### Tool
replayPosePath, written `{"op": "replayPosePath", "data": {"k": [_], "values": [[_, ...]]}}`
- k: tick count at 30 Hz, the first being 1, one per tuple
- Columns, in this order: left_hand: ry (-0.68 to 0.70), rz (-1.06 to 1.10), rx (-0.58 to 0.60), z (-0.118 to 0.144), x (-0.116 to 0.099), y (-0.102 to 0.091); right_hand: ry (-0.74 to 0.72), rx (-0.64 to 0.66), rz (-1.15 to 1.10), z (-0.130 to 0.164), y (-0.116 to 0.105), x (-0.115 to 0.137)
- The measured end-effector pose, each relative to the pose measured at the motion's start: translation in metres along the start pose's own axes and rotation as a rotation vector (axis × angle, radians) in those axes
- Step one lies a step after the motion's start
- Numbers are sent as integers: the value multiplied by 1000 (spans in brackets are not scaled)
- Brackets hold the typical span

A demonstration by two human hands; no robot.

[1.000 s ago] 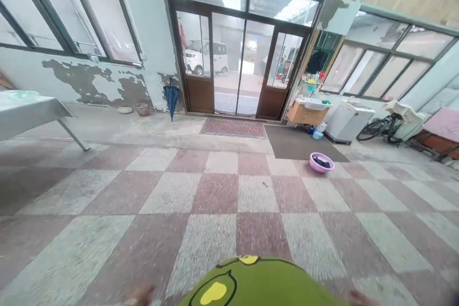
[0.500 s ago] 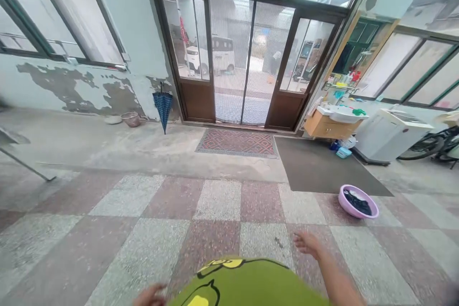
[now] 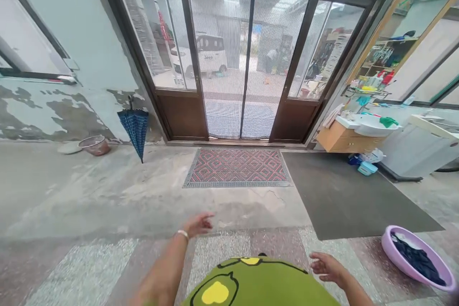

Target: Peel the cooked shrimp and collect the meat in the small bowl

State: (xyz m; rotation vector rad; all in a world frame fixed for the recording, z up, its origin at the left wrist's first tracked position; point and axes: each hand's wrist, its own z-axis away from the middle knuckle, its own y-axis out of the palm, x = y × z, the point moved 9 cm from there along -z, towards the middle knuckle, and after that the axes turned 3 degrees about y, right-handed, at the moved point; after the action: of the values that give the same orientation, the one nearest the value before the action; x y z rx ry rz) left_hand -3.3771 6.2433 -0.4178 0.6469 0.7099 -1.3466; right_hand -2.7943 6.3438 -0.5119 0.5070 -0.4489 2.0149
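My left hand [image 3: 199, 224], with a pale bracelet [image 3: 183, 234] on its wrist, is held out in the air over the floor. Its fingers are loosely spread and hold nothing. Lower and to the right, my right hand [image 3: 327, 267] hangs beside the green shirt [image 3: 265, 282], its fingers apart with nothing in them. Ahead lies a red and grey patterned doormat [image 3: 236, 168] in front of a brown-framed door [image 3: 182, 117] with a mesh curtain [image 3: 229, 81] in its middle. Neither hand touches anything.
At right sits a pink basin [image 3: 398, 253] of dark cloth, near a dark floor mat [image 3: 344, 196]. Behind are a washbasin cabinet [image 3: 347, 141] and a white washing machine [image 3: 412, 148]. A blue umbrella [image 3: 135, 129] leans at left beside a bucket-like tub [image 3: 95, 146].
The view has moved closer to the door and doormat. My left hand has swung forward and up into view. My right hand stays low at the right, and the pink basin appears nearer.
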Motion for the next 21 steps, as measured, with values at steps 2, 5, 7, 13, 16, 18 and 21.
{"op": "replayPosePath", "data": {"k": [2, 5, 7, 13, 16, 18, 21], "values": [[70, 79, 24, -74, -88, -19, -8, -14, -18, -41, -13, 40], [235, 81, 177, -164, -211, -30, -31, -4, -44, -112, -23, 129], [270, 58, 255, -207, -265, -41, -43, 5, -35, -159, -18, 208], [263, 57, 336, -305, -385, -112, -199, 198, 53, -253, 56, 505], [353, 53, 371, -365, -470, -158, -282, 331, 120, -285, 92, 639], [398, 16, 428, -412, -531, -182, -327, 364, 160, -309, 106, 708], [454, -36, 514, -489, -626, -206, -373, 354, 175, -346, 116, 788]]}}
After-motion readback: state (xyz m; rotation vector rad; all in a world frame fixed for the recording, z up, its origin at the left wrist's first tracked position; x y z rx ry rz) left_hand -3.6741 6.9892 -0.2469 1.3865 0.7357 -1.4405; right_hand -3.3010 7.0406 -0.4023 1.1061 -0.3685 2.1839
